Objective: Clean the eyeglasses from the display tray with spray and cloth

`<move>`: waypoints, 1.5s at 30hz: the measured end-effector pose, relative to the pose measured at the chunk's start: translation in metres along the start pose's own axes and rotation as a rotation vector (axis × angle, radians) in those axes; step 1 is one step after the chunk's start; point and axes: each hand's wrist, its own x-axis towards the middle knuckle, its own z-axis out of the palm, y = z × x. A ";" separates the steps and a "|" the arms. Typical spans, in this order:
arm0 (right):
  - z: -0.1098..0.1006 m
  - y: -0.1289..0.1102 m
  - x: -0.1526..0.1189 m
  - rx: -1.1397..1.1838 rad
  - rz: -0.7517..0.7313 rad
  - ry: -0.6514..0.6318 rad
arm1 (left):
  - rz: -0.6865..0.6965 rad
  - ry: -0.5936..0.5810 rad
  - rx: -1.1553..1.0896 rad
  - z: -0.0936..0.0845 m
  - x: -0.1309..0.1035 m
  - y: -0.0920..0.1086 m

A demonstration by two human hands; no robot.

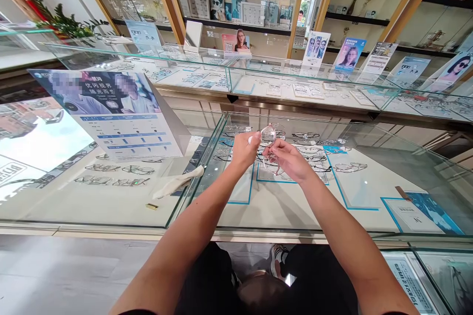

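Note:
A pair of eyeglasses [272, 173] with a thin pinkish frame is held up over the glass display counter, one lens above the other. My left hand [244, 151] is closed at the upper lens, its thumb against the rim. A small white bit shows by that thumb; what it is I cannot make out. My right hand [291, 160] pinches the frame near its middle, between the lenses. Beneath both hands, seen through the glass, several eyeglasses lie in rows inside the display case [295, 211].
A folded pale cloth [179, 183] lies on the counter left of my arms. Behind it stands a tent-shaped printed sign [129, 135]. A second glass display case [207, 59] with eyeglasses and upright cards runs across the back, before wall shelves [236, 24].

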 end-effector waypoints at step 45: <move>-0.040 -0.011 0.011 0.016 -0.168 0.184 | -0.339 0.629 0.186 -0.223 -0.124 -0.036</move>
